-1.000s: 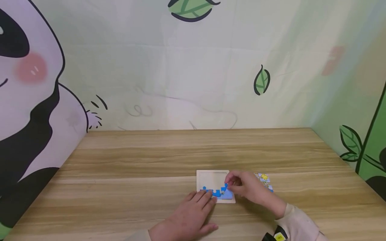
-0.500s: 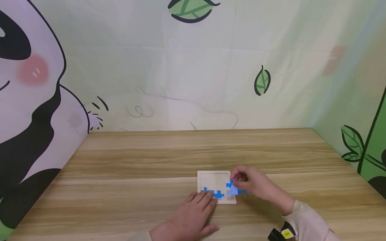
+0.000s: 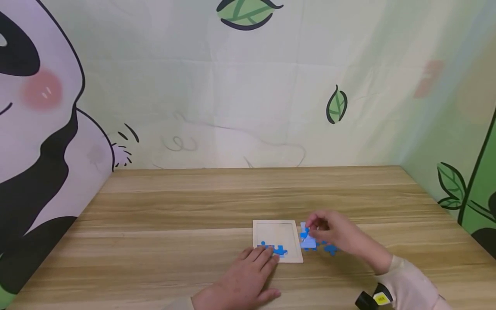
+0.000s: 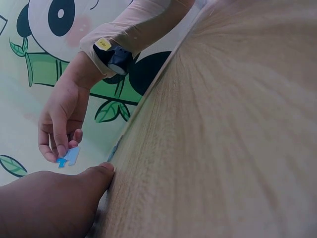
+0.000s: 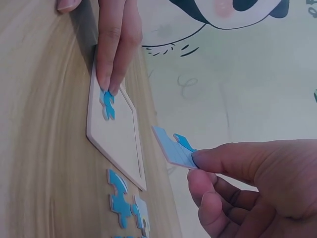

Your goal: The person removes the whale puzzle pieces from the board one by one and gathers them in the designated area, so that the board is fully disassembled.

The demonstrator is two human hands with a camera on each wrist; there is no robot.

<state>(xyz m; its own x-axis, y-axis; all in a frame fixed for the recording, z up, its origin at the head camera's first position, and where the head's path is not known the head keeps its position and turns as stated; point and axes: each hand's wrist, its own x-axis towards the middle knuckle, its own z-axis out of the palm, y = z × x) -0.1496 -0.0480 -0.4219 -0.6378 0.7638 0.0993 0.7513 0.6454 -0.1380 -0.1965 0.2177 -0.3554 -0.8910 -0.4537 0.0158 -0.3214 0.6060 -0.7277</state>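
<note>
Wood-look table (image 3: 174, 258), right hand (image 3: 342, 234) pinches a puzzle piece (image 5: 174, 148) at the tray's 3 o'clock, left hand (image 3: 244, 277) rests straight-fingered at 7; piece looks light, stiff, so edge grip imo

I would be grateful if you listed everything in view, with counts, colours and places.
Held piece: one, pale and bright blue, in the right hand
Tray: one, pale wood, on the table
Tray pieces: count unclear, blue, tray's near side, partly under left fingers
Loose pieces: several, mostly blue, right of the tray
Table: one, brown wood
Wall: pale green, behind the table
Panda drawing: at least one, black and white, on the wall
Leaf drawings: several, green, on the wall
Wrist device: one visible, black with yellow label, right wrist
Sleeves: two, pale
Left hand: one, at the tray
Right hand: one, right of the tray
</note>
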